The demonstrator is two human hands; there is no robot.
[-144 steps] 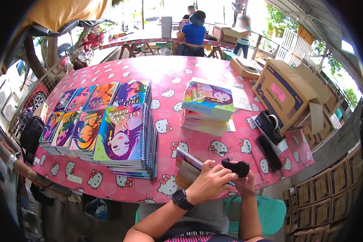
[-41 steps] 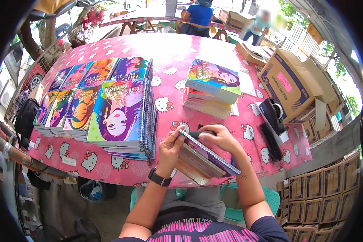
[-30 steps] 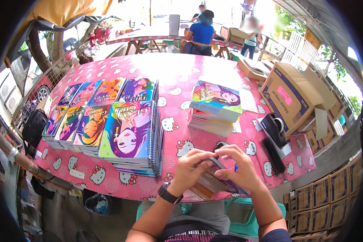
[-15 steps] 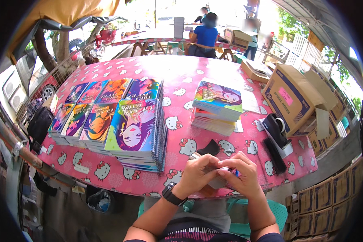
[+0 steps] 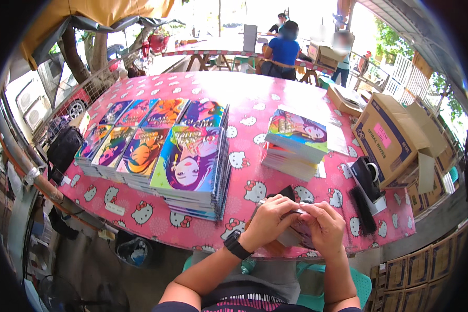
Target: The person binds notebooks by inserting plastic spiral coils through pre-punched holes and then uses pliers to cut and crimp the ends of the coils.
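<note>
While gripped at the near table edge, at about six o'clock in the view, small notebook [image 5: 296,235] mostly hidden between both hands, only a sliver of cover and page edge showing. Left hand [image 5: 268,221] curled closed over its left side, wristwatch [image 5: 237,244] on that wrist. Right hand [image 5: 325,226] closed over its right side, fingertips meeting the left hand's at the top. Exactly how much of the notebook lies under the fingers: cannot tell.

Small black object [image 5: 285,192] just beyond the hands, at twelve o'clock from them, on the pink patterned tablecloth [image 5: 244,99]. Rows of colourful spiral notebooks [image 5: 187,161] at ten o'clock from the hands, stacked side by side. Separate pile of notebooks [image 5: 295,143] at twelve to one o'clock, near. Black tape dispenser [image 5: 366,179] at two o'clock, with an open cardboard box [image 5: 387,138] beyond it at the table's right edge. Person in blue shirt [image 5: 283,49] far off at twelve o'clock, seated at another table.
</note>
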